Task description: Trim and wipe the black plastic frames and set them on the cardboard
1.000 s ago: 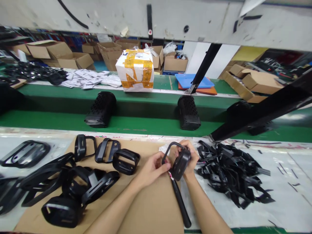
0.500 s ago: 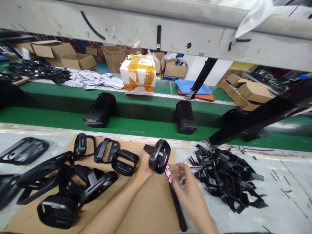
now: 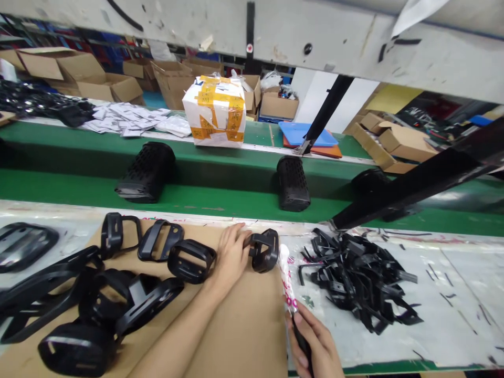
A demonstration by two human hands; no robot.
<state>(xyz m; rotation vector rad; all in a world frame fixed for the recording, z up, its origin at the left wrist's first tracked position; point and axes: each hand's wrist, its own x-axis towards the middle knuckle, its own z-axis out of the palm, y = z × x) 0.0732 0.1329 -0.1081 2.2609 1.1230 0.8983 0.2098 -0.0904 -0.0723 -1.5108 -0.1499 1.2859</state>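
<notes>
left hand (image 3: 231,253), fingers pressed together, touches the black plastic frame (image 3: 264,251) at its right; right hand (image 3: 315,341) grips a dark handle (image 3: 302,344).

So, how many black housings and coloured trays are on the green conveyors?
Black perforated housings: 3, one partly hidden
Blue tray: 1
Orange tray: 1
Total: 5
</notes>
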